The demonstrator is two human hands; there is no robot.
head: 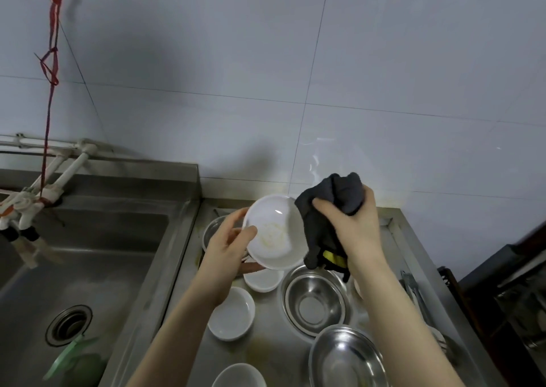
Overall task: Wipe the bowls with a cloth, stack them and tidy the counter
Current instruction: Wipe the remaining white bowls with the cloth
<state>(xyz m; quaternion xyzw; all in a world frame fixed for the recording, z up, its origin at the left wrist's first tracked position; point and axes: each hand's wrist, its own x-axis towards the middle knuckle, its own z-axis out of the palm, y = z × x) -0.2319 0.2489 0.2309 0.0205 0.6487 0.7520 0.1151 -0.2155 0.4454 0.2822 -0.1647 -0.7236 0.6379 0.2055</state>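
My left hand (229,240) grips a white bowl (274,233) by its left rim and holds it tilted above the counter; pale residue smears its inside. Right beside it, my right hand (351,224) clutches a bunched dark grey cloth (325,209) with a yellow tag, which hangs against the bowl's right edge. On the steel counter (271,348) below stand three more white bowls (233,314) (263,280) (239,376) and two steel bowls (316,302) (345,360). Another steel bowl (214,227) sits partly hidden behind my left hand.
A deep steel sink (88,253) with a drain lies to the left, with a green object at its near corner and white taps above. Tongs (413,292) lie along the counter's right edge. A tiled wall rises behind; a dark cabinet stands far right.
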